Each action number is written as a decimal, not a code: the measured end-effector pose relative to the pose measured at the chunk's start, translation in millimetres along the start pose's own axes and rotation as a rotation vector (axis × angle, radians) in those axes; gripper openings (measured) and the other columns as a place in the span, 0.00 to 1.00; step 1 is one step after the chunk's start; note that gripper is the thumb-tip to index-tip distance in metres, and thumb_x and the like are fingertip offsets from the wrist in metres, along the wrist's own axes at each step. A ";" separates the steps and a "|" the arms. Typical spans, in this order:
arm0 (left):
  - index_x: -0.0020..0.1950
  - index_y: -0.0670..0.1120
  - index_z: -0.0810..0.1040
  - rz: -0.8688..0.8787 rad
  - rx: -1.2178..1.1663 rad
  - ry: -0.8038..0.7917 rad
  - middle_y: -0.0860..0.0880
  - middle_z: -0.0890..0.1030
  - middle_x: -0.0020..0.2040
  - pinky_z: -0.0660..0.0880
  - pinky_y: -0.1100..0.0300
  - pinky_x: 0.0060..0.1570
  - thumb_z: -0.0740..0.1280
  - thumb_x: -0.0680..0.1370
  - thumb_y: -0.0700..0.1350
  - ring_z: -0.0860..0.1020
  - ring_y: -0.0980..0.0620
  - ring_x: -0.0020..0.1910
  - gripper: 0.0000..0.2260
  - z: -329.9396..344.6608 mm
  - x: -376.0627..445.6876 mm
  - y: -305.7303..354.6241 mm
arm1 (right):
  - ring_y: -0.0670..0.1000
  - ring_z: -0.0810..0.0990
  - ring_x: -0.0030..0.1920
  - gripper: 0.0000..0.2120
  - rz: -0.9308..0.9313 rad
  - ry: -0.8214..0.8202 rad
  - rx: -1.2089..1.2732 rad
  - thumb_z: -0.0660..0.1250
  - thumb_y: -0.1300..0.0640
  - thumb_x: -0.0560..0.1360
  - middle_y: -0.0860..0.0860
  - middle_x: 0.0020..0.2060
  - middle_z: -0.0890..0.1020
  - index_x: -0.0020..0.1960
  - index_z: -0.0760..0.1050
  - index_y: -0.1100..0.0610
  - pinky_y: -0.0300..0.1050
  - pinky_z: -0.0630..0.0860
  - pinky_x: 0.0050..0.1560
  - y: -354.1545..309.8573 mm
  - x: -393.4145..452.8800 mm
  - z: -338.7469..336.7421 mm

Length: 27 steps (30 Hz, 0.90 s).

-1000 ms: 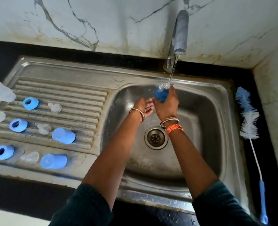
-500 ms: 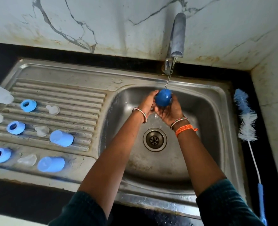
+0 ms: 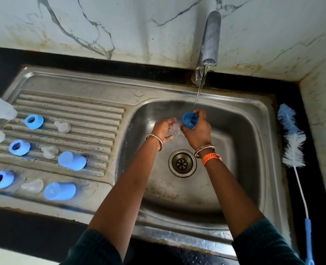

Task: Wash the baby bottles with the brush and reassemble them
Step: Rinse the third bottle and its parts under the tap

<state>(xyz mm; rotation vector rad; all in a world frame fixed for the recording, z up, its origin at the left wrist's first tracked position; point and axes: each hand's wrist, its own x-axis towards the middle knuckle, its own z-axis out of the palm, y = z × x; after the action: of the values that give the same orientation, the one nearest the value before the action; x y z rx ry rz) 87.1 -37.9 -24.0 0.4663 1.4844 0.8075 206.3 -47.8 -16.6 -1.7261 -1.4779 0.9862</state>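
Sink [image 3: 253, 119], steel, with tap [image 3: 210, 38] running. Wet plastic could slip from my grip and fall toward the drain [image 3: 182, 163]. My right hand [image 3: 197, 131] curls round the blue cap [image 3: 189, 120], holding it under the stream. My left hand [image 3: 163, 129] is beside it, fingers relaxed, holding nothing. Brush [image 3: 293, 138] lies idle on the counter [image 3: 303, 188].

We stood in a home kitchen: a stainless steel sink [image 3: 253, 115] with a ribbed drainboard [image 3: 66, 119] sat in a dark counter [image 3: 24, 226], a tap [image 3: 209, 39] ran, and stained marble-patterned wall [image 3: 101, 20] rose behind.
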 end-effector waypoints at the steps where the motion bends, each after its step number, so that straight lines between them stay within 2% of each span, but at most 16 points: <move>1: 0.64 0.44 0.76 -0.001 -0.005 0.006 0.48 0.77 0.58 0.68 0.53 0.55 0.55 0.81 0.43 0.72 0.54 0.50 0.16 -0.5 0.4 -0.4 | 0.48 0.74 0.52 0.25 0.004 -0.008 0.018 0.73 0.63 0.70 0.52 0.53 0.75 0.62 0.66 0.61 0.32 0.69 0.47 2.1 1.1 2.0; 2: 0.64 0.44 0.76 -0.007 -0.005 0.015 0.48 0.77 0.56 0.69 0.54 0.54 0.55 0.81 0.43 0.72 0.54 0.49 0.16 -1.1 1.7 -1.0 | 0.50 0.76 0.52 0.25 0.027 -0.038 0.015 0.73 0.64 0.70 0.54 0.54 0.76 0.62 0.66 0.62 0.32 0.69 0.47 5.5 2.5 5.0; 4: 0.64 0.45 0.76 -0.035 -0.010 0.029 0.48 0.77 0.55 0.69 0.54 0.53 0.55 0.81 0.43 0.71 0.51 0.53 0.15 -1.5 2.2 -5.8 | 0.53 0.78 0.54 0.25 0.078 -0.067 -0.020 0.73 0.64 0.69 0.57 0.56 0.77 0.62 0.67 0.62 0.34 0.70 0.48 12.4 0.4 10.0; 8: 0.65 0.44 0.74 -0.057 -0.052 -0.008 0.46 0.76 0.63 0.69 0.53 0.59 0.54 0.81 0.45 0.71 0.47 0.64 0.16 -2.5 0.9 -4.5 | 0.45 0.72 0.51 0.24 -0.046 0.162 0.093 0.72 0.63 0.70 0.51 0.54 0.74 0.63 0.67 0.61 0.31 0.68 0.49 -8.7 7.2 10.1; 10: 0.66 0.42 0.73 -0.077 -0.078 -0.022 0.44 0.75 0.65 0.68 0.54 0.61 0.53 0.82 0.46 0.71 0.46 0.66 0.17 -3.5 -1.3 -4.1 | 0.48 0.72 0.52 0.23 -0.037 0.095 0.058 0.72 0.61 0.70 0.52 0.54 0.73 0.63 0.69 0.61 0.35 0.69 0.51 -12.3 13.9 11.2; 11: 0.66 0.42 0.73 -0.080 -0.091 -0.030 0.44 0.76 0.64 0.68 0.54 0.61 0.53 0.82 0.46 0.72 0.46 0.65 0.17 -3.7 -3.3 -3.4 | 0.50 0.74 0.51 0.22 0.054 0.002 0.116 0.71 0.59 0.71 0.54 0.53 0.74 0.63 0.70 0.61 0.40 0.72 0.50 -11.6 16.1 11.6; 13: 0.58 0.44 0.77 -0.065 -0.106 -0.055 0.46 0.79 0.54 0.70 0.56 0.58 0.54 0.82 0.46 0.75 0.47 0.59 0.14 -3.6 -6.0 -1.7 | 0.49 0.79 0.40 0.15 0.323 -0.219 0.499 0.66 0.54 0.76 0.55 0.47 0.77 0.59 0.72 0.60 0.42 0.76 0.36 -18.5 13.8 7.5; 15: 0.49 0.47 0.77 -0.055 -0.129 -0.073 0.48 0.79 0.46 0.72 0.59 0.52 0.55 0.81 0.45 0.76 0.50 0.49 0.11 -3.1 -9.1 1.4 | 0.46 0.75 0.27 0.14 0.499 -0.376 0.926 0.58 0.50 0.79 0.54 0.37 0.75 0.52 0.71 0.61 0.36 0.72 0.24 -26.8 13.2 -1.1; 16: 0.49 0.47 0.77 -0.060 -0.154 -0.073 0.48 0.79 0.46 0.72 0.59 0.50 0.56 0.81 0.45 0.76 0.51 0.47 0.11 -3.5 -10.9 1.9 | 0.45 0.73 0.24 0.16 0.566 -0.432 1.093 0.56 0.48 0.79 0.53 0.33 0.74 0.51 0.71 0.61 0.35 0.70 0.21 -30.2 13.9 -6.9; 18: 0.59 0.43 0.77 -0.046 -0.186 -0.081 0.45 0.79 0.54 0.72 0.57 0.54 0.54 0.82 0.44 0.77 0.49 0.53 0.13 -4.3 -15.1 2.6 | 0.44 0.71 0.21 0.20 0.633 -0.463 1.245 0.55 0.43 0.77 0.51 0.28 0.73 0.48 0.70 0.62 0.34 0.69 0.19 -34.8 20.4 -16.0; 20: 0.66 0.41 0.73 -0.042 -0.197 -0.090 0.43 0.77 0.62 0.70 0.56 0.58 0.53 0.82 0.44 0.75 0.46 0.59 0.17 -5.2 -19.4 5.0 | 0.44 0.72 0.21 0.20 0.669 -0.453 1.177 0.56 0.43 0.77 0.52 0.27 0.74 0.47 0.70 0.61 0.33 0.70 0.19 -41.1 22.6 -18.7; 21: 0.67 0.41 0.72 -0.037 -0.193 -0.094 0.43 0.76 0.64 0.71 0.56 0.58 0.53 0.82 0.44 0.75 0.46 0.59 0.17 -6.5 -22.6 6.8 | 0.46 0.74 0.23 0.18 0.663 -0.428 1.064 0.58 0.44 0.77 0.53 0.31 0.76 0.50 0.70 0.61 0.35 0.73 0.21 -46.6 20.0 -20.3; 23: 0.67 0.43 0.72 -0.029 -0.167 -0.100 0.43 0.75 0.66 0.72 0.57 0.54 0.52 0.82 0.44 0.75 0.47 0.60 0.16 -11.1 -26.9 9.0 | 0.50 0.80 0.30 0.16 0.554 -0.345 0.682 0.66 0.52 0.76 0.58 0.45 0.77 0.58 0.68 0.60 0.40 0.78 0.26 -50.8 13.3 -19.7; 24: 0.67 0.44 0.72 -0.019 -0.147 -0.099 0.43 0.75 0.66 0.72 0.57 0.54 0.52 0.82 0.44 0.74 0.46 0.63 0.16 -13.9 -29.5 10.6 | 0.53 0.81 0.36 0.19 0.446 -0.297 0.418 0.69 0.57 0.74 0.58 0.50 0.77 0.61 0.67 0.61 0.43 0.80 0.29 -47.7 10.1 -18.7; 26: 0.68 0.43 0.71 0.003 -0.112 -0.089 0.44 0.74 0.67 0.69 0.56 0.58 0.51 0.82 0.44 0.72 0.46 0.66 0.17 -23.7 -35.3 13.8 | 0.58 0.79 0.52 0.23 0.187 -0.212 -0.084 0.71 0.62 0.72 0.60 0.57 0.76 0.65 0.69 0.61 0.48 0.80 0.49 -39.1 2.7 -15.9; 27: 0.69 0.43 0.70 0.005 -0.090 -0.085 0.44 0.74 0.67 0.69 0.56 0.59 0.51 0.82 0.44 0.72 0.46 0.67 0.17 -29.5 -38.3 14.7 | 0.60 0.76 0.58 0.23 0.092 -0.187 -0.233 0.70 0.63 0.72 0.61 0.60 0.75 0.66 0.70 0.62 0.49 0.75 0.59 -37.7 -1.6 -15.0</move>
<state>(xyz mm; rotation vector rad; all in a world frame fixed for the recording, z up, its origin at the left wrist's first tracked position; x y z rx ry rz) 59.2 -61.5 10.9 0.4320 1.3633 0.8444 200.5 -43.8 23.3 -1.9246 -1.7017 1.0831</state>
